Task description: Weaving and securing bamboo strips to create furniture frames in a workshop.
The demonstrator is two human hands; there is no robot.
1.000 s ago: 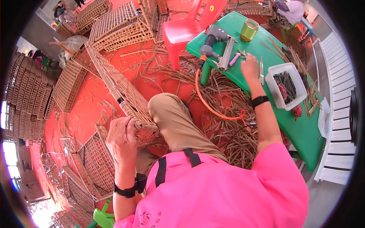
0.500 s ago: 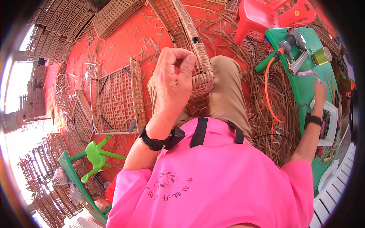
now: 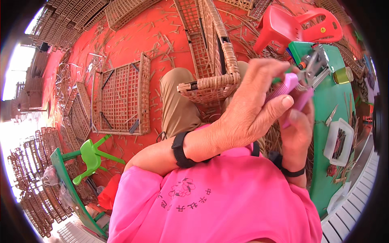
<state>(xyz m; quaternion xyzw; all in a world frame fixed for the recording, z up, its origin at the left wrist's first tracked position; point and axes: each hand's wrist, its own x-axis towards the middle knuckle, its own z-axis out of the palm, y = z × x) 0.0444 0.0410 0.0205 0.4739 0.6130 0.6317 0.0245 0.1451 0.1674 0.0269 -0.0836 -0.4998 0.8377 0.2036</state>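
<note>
Fingers of the left hand (image 3: 253, 103) in a wide curve about one grip of the pink-handled pliers (image 3: 288, 82), thumb below, others above; blur hides whether they press or only rest. Right hand (image 3: 298, 129) holds the other grip, its fingers mostly out of sight behind. Pliers raised on the right side of the lap, beside the wicker basket (image 3: 210, 82), nose end toward the green table (image 3: 336, 97), handles apart.

On handling, as I judge it: settle the tool in one palm, gripping well back from the pivot for leverage. Left thumb lies close to the gap between the handles; a sudden squeeze could pinch it, so clear it first. Work the handles evenly, no sideways wrench. Basket stands at the knees with neither hand on it; knees ought to steady it. Pointed blade (image 3: 332, 115) lies near the pale box (image 3: 343, 161) on the table, best kept clear of the elbow
</note>
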